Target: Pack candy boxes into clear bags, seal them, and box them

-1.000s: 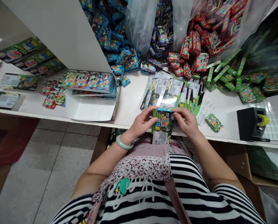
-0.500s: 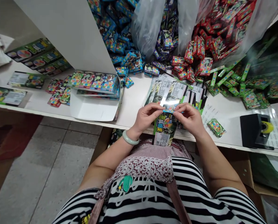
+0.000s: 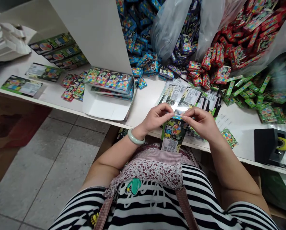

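Observation:
A black and green printed packet (image 3: 173,131) hangs over the table's front edge, its lower end near the apron. Across its top runs a small blue printed piece (image 3: 178,117), perhaps a little box seen edge-on. My left hand (image 3: 159,117) pinches the left end of this top edge between thumb and fingertips. At the right end, my right hand (image 3: 198,121) pinches likewise. Just beyond my fingers lies a fanned pile of similar printed packets (image 3: 189,95). Whether the blue piece is inside the packet or against it, I cannot tell.
Heaps of blue boxes (image 3: 145,60), purple boxes (image 3: 187,44), red boxes (image 3: 235,52) and green boxes (image 3: 249,91) lie along the back, some in clear bags. On the left stands an open display carton (image 3: 102,107); a black tape dispenser (image 3: 267,145) sits on the right.
The camera view has turned, so the table's things appear farther right. Both hands keep their pinch on the packet's top edge, with little visible movement.

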Action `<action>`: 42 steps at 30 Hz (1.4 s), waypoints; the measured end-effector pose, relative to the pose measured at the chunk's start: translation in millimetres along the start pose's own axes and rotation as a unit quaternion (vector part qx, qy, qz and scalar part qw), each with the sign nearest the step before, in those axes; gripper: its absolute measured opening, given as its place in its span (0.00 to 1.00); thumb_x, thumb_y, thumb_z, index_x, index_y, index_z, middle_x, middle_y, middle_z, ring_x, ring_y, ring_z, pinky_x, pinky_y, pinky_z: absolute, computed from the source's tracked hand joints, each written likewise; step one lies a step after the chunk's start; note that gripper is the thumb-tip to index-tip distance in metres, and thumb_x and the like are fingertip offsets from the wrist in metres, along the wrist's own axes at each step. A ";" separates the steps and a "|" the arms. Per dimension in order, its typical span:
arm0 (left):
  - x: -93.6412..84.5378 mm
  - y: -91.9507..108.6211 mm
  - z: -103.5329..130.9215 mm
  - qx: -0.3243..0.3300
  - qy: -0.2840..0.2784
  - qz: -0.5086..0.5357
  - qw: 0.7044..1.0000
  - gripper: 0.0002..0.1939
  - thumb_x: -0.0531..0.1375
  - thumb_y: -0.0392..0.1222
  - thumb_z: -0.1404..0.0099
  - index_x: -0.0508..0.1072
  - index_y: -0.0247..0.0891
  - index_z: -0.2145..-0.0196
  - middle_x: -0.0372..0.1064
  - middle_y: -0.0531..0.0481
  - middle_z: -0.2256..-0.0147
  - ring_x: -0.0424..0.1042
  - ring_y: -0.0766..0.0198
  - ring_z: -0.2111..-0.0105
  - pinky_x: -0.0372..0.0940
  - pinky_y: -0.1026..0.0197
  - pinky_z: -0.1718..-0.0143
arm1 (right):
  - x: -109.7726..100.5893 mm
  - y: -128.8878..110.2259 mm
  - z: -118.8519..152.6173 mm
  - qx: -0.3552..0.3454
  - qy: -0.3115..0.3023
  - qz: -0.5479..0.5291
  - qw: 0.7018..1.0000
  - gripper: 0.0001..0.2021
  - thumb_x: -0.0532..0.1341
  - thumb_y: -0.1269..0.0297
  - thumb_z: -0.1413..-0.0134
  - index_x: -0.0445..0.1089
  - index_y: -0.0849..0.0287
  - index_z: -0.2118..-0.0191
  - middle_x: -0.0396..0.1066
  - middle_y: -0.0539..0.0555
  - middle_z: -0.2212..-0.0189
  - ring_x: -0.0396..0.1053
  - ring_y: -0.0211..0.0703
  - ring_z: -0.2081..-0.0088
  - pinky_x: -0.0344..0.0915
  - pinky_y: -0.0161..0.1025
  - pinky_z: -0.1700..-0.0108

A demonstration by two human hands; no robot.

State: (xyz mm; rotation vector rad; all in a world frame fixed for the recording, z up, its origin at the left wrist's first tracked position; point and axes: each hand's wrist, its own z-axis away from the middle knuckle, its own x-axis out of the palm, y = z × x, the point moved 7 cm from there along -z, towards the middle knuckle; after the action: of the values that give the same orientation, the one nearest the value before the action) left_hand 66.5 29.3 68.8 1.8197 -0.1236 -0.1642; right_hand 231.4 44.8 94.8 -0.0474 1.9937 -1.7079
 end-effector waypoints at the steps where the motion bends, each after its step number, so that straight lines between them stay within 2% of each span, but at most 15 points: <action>1: -0.4 0.6 0.2 0.005 -0.009 0.000 1.000 0.10 0.64 0.47 0.35 0.70 0.38 0.67 0.70 0.51 0.68 0.69 0.66 0.67 0.67 0.61 0.64 | -0.1 -0.2 0.8 -0.003 0.002 0.000 1.000 0.08 0.66 0.58 0.48 0.71 0.55 0.72 0.74 0.52 0.72 0.70 0.41 0.69 0.66 0.39 0.70; 5: -1.9 1.0 -0.6 0.006 -0.030 -0.005 1.000 0.11 0.63 0.48 0.34 0.69 0.38 0.67 0.69 0.51 0.68 0.69 0.66 0.67 0.67 0.61 0.64 | -0.4 -5.6 4.2 -0.028 0.023 0.047 0.998 0.07 0.65 0.61 0.45 0.70 0.55 0.72 0.73 0.51 0.71 0.70 0.41 0.69 0.65 0.38 0.70; 10: -0.1 5.2 0.8 0.026 -0.051 -0.047 0.997 0.08 0.61 0.45 0.33 0.68 0.39 0.64 0.68 0.50 0.66 0.69 0.65 0.65 0.67 0.60 0.63 | 2.9 -8.8 5.9 -0.051 0.002 0.078 0.996 0.07 0.64 0.63 0.44 0.70 0.55 0.72 0.72 0.52 0.71 0.69 0.41 0.69 0.64 0.37 0.73; 13: 3.5 15.8 6.8 0.106 -0.056 -0.116 0.986 0.01 0.56 0.39 0.29 0.67 0.41 0.61 0.68 0.49 0.63 0.70 0.63 0.62 0.69 0.57 0.59 | 0.7 -3.5 3.7 -0.044 0.000 0.064 0.997 0.07 0.65 0.62 0.45 0.70 0.55 0.72 0.72 0.51 0.71 0.69 0.40 0.69 0.64 0.36 0.72; 15: 7.9 23.0 13.8 0.177 -0.062 -0.168 0.968 0.02 0.55 0.38 0.28 0.67 0.42 0.58 0.69 0.47 0.59 0.71 0.60 0.56 0.70 0.53 0.54 | -1.9 0.2 2.0 -0.035 0.011 0.056 0.998 0.07 0.65 0.62 0.45 0.70 0.56 0.72 0.72 0.50 0.72 0.69 0.39 0.70 0.63 0.36 0.71; 17: 11.0 26.3 20.5 0.226 -0.059 -0.215 0.948 0.07 0.58 0.39 0.30 0.66 0.42 0.55 0.68 0.44 0.54 0.70 0.57 0.51 0.70 0.50 0.50 | -3.2 3.1 0.9 -0.023 0.022 0.055 0.998 0.08 0.65 0.62 0.46 0.70 0.56 0.73 0.71 0.49 0.74 0.68 0.38 0.71 0.62 0.36 0.72; 19: 11.8 26.3 24.9 0.248 -0.045 -0.251 0.934 0.11 0.61 0.38 0.31 0.66 0.42 0.52 0.68 0.42 0.51 0.69 0.56 0.49 0.70 0.48 0.49 | -3.0 4.9 0.6 -0.017 0.030 0.065 0.997 0.08 0.65 0.61 0.45 0.71 0.56 0.72 0.71 0.49 0.74 0.67 0.37 0.73 0.61 0.35 0.72; 23: 11.0 22.6 26.4 0.238 -0.022 -0.290 0.927 0.12 0.59 0.37 0.31 0.66 0.42 0.51 0.66 0.42 0.50 0.69 0.55 0.48 0.71 0.48 0.49 | -3.1 4.7 0.8 -0.031 0.057 0.105 0.992 0.06 0.65 0.60 0.43 0.73 0.56 0.69 0.73 0.49 0.73 0.66 0.37 0.74 0.61 0.36 0.72; 28: 11.7 21.3 25.9 0.232 -0.009 -0.285 0.930 0.13 0.60 0.37 0.31 0.65 0.41 0.50 0.66 0.40 0.48 0.69 0.54 0.47 0.70 0.46 0.47 | -4.2 3.0 0.6 -0.057 0.082 0.132 0.986 0.06 0.64 0.60 0.41 0.75 0.55 0.66 0.75 0.50 0.72 0.68 0.38 0.73 0.64 0.38 0.67; 42: 14.4 21.4 20.7 0.174 -0.015 -0.307 0.936 0.11 0.60 0.38 0.31 0.65 0.38 0.52 0.67 0.39 0.48 0.69 0.54 0.45 0.69 0.45 0.45 | -3.7 7.4 -0.5 -0.044 0.089 0.139 0.985 0.08 0.63 0.58 0.41 0.74 0.55 0.67 0.74 0.51 0.72 0.68 0.39 0.73 0.64 0.38 0.68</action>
State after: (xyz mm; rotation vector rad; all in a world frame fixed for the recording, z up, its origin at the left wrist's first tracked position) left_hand 77.1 1.7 83.7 2.1625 0.4283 -0.6436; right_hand 236.6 48.1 89.2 0.3470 2.0885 -1.4903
